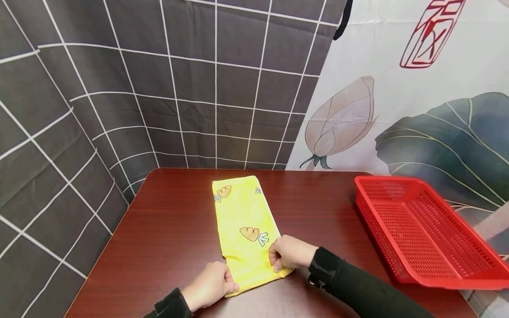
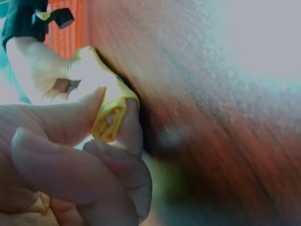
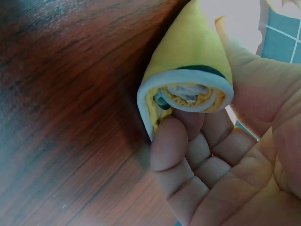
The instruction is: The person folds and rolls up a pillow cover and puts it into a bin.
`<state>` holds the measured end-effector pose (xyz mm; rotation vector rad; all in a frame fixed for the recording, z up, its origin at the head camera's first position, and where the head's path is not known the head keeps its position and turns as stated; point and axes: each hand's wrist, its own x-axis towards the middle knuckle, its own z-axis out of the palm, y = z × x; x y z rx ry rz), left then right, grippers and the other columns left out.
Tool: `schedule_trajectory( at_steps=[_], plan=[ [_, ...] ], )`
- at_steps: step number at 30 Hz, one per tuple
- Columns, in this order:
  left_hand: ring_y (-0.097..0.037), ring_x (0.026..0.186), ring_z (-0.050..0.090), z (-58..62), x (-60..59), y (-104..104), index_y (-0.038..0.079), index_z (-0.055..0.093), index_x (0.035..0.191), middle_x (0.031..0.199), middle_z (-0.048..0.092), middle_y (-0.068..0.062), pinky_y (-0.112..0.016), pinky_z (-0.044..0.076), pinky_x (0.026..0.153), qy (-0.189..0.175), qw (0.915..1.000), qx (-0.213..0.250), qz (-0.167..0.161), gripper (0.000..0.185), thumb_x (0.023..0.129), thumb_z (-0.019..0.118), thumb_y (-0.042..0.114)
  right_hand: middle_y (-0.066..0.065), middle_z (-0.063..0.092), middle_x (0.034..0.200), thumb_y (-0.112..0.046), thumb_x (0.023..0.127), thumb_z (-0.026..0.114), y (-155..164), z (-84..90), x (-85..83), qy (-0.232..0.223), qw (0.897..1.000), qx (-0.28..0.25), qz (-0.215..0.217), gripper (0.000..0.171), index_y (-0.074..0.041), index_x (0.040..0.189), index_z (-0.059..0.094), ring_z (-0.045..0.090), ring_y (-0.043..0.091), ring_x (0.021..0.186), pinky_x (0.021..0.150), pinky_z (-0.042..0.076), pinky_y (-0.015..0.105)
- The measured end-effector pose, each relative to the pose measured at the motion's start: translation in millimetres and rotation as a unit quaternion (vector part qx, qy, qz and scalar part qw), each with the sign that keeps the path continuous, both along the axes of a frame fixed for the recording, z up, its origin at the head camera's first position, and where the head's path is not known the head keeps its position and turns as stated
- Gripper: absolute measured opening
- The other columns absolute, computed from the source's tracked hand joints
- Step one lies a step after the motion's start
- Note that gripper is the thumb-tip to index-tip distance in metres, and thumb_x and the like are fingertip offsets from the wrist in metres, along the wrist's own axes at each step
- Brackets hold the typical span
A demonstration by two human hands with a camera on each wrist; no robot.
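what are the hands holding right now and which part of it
Both hold the yellow cloth at its rolled near end: the left hand pinches the left corner, the right hand grips the right corner.

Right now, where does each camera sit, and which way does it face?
Head: above, looking forward and down at table, cloth, basket; both hands and sleeves show.
Left wrist: at table level behind left hand, facing across to right hand.
Right wrist: under right hand, facing the cloth's rolled end.
All share the cloth.
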<state>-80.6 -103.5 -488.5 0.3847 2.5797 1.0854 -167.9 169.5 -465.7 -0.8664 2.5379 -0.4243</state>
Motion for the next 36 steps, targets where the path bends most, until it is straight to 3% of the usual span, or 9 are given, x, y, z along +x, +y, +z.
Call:
schedule_trajectory(
  at_steps=[7,12,18,24,27,30,33,34,36],
  plan=[
    [-0.002,0.036,0.041,-2.4,1.6,-3,0.017,0.055,0.068,0.05,0.052,0.01,-0.021,0.035,0.036,-0.044,0.9983,0.028,0.028,0.042,0.087,0.088,0.032,-0.015,0.056,0.066,-0.019,0.082,0.091,1,1.1,0.3,-0.008,1.0,-0.006,-0.004,0.028,-0.024,0.069,0.066,0.051,0.003,0.064,0.063,0.045,0.021],
    [-0.006,0.052,0.045,-6.5,5.7,4,0.025,0.05,0.067,0.059,0.047,0.014,-0.027,0.037,0.05,0.066,0.9926,-0.087,0.052,0.047,0.081,0.091,0.042,-0.014,0.056,0.066,-0.018,0.082,0.091,1,2.0,0.0,-0.02,1.0,-0.004,-0.014,0.028,-0.024,0.069,0.067,0.051,0.004,0.064,0.06,0.045,0.021],
    [-0.009,0.073,0.051,-4.1,24.9,23,0.025,0.057,0.075,0.079,0.05,0.011,-0.029,0.043,0.057,0.276,0.9443,-0.177,0.029,0.032,0.078,0.089,0.025,-0.014,0.056,0.066,-0.017,0.082,0.091,-1,2.8,0.0,-0.021,1.0,-0.004,-0.012,0.028,-0.024,0.069,0.066,0.051,0.004,0.063,0.06,0.045,0.021],
    [-0.014,0.077,0.054,-5.1,35.2,32,0.016,0.066,0.077,0.079,0.056,0.004,-0.026,0.044,0.06,0.385,0.8812,-0.272,-0.035,0.011,0.083,0.074,0.011,-0.015,0.053,0.065,-0.019,0.081,0.092,3,0.4,1.2,0.004,1.0,-0.022,-0.006,0.03,-0.023,0.07,0.064,0.049,0.003,0.063,0.062,0.044,0.021],
    [-0.015,0.074,0.053,-8.3,36.0,34,0.014,0.065,0.072,0.074,0.055,0.003,-0.026,0.043,0.06,0.43,0.8529,-0.292,-0.046,0.013,0.08,0.075,0.011,-0.016,0.05,0.068,-0.026,0.08,0.092,9,-6.1,5.8,0.09,0.995,-0.036,0.03,0.031,-0.025,0.071,0.062,0.046,0.002,0.064,0.063,0.041,0.02],
    [-0.015,0.072,0.053,-11.9,35.0,34,0.013,0.063,0.068,0.071,0.054,0.002,-0.027,0.045,0.063,0.459,0.837,-0.294,-0.046,0.017,0.077,0.077,0.011,-0.016,0.05,0.07,-0.026,0.08,0.091,18,-16.2,14.3,0.254,0.959,-0.046,0.117,0.029,-0.027,0.073,0.063,0.046,0.003,0.067,0.066,0.04,0.018],
    [-0.016,0.07,0.053,-12.5,34.2,34,0.013,0.063,0.065,0.069,0.054,0.002,-0.028,0.045,0.064,0.469,0.8313,-0.294,-0.048,0.017,0.076,0.076,0.012,-0.015,0.055,0.074,-0.021,0.078,0.087,28,-23.3,24.2,0.407,0.89,-0.063,0.196,0.022,-0.027,0.078,0.066,0.05,0.004,0.072,0.069,0.041,0.019],
    [-0.016,0.071,0.053,-12.4,33.9,34,0.012,0.063,0.066,0.069,0.055,0.002,-0.028,0.045,0.064,0.467,0.8315,-0.296,-0.05,0.016,0.076,0.076,0.012,-0.014,0.056,0.075,-0.019,0.079,0.085,31,-24.6,27.0,0.434,0.873,-0.069,0.211,0.021,-0.026,0.08,0.066,0.052,0.005,0.073,0.07,0.042,0.02],
    [-0.016,0.071,0.053,-12.0,33.6,33,0.011,0.064,0.067,0.07,0.056,0.001,-0.029,0.046,0.065,0.462,0.8317,-0.303,-0.054,0.014,0.077,0.075,0.012,-0.012,0.059,0.081,-0.022,0.083,0.084,36,-26.0,32.0,0.458,0.857,-0.072,0.224,0.017,-0.024,0.086,0.067,0.054,0.007,0.079,0.074,0.044,0.022]
  ],
)
